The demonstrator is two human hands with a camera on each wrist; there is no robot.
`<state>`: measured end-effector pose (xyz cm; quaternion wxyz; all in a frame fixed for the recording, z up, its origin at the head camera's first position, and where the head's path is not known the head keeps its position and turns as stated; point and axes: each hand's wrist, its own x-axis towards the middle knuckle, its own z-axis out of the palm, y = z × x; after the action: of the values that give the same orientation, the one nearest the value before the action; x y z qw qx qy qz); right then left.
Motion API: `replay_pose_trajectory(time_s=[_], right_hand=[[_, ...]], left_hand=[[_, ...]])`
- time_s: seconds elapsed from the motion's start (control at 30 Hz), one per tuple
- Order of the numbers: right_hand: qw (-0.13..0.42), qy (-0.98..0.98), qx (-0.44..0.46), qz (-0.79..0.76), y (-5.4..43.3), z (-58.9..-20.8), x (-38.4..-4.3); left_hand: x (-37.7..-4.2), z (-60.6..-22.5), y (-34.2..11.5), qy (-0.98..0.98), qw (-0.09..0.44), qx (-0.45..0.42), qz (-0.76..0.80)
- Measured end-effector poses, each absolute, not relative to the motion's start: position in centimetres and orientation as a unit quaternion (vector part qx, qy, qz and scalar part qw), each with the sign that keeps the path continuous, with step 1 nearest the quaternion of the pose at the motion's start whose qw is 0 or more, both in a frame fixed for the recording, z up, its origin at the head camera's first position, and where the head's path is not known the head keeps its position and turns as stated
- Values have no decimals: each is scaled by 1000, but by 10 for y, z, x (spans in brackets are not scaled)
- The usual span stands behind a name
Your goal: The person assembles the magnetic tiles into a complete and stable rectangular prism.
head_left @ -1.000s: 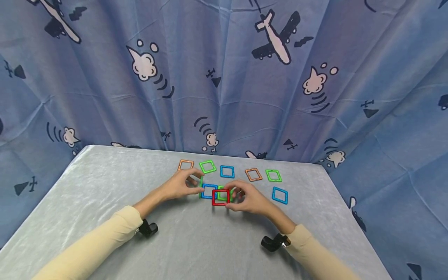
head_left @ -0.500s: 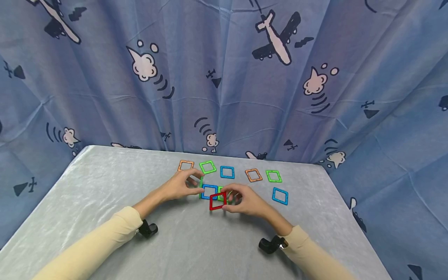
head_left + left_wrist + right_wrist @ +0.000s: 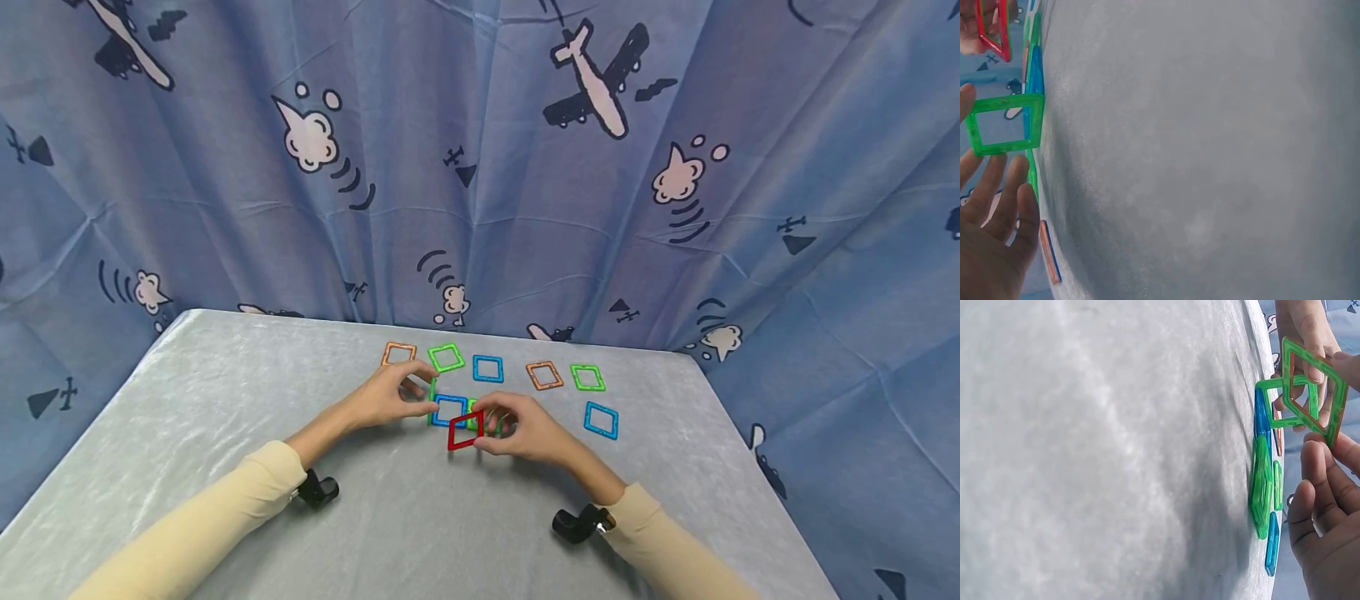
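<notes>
My left hand [image 3: 384, 396] pinches a green square magnetic tile [image 3: 1036, 122], which stands upright at the left edge of a flat blue tile [image 3: 451, 398]. Thumb and fingertips meet opposite edges of it. A flat green tile [image 3: 1260, 506] adjoins the blue one on the right, partly hidden in the head view. My right hand [image 3: 525, 427] pinches a red square tile [image 3: 452, 435] by its right side, raised in front of the flat pair and tilted. Toward the right wrist camera the held piece shows a green face [image 3: 1310, 355] with red-orange edges.
Loose tiles lie behind the hands: orange [image 3: 400, 345], green [image 3: 446, 358], blue [image 3: 487, 380], another orange [image 3: 543, 375] and another green [image 3: 587, 377]. One more blue tile [image 3: 601, 420] lies right of my right hand. A patterned blue curtain [image 3: 480, 167] hangs behind the table [image 3: 420, 533].
My right hand has shifted slightly left and toward me, turning the red tile so it looks slanted. My left hand and the upright green tile have stayed in place.
</notes>
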<state>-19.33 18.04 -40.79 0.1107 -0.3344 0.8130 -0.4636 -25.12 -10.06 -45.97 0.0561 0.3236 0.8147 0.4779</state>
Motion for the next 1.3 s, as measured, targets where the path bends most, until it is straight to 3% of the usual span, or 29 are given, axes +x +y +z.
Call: replay_pose_trajectory(time_s=[0.33, 1.13, 1.3], right_hand=[[70, 826, -330, -451, 182, -436, -206], [112, 791, -309, -516, 179, -435, -211], [88, 778, -321, -532, 182, -438, -212]], left_hand=[[-251, -459, -100, 815, 57, 324, 477], [-253, -461, -101, 810, 53, 328, 482], [-252, -461, -101, 807, 51, 330, 487]])
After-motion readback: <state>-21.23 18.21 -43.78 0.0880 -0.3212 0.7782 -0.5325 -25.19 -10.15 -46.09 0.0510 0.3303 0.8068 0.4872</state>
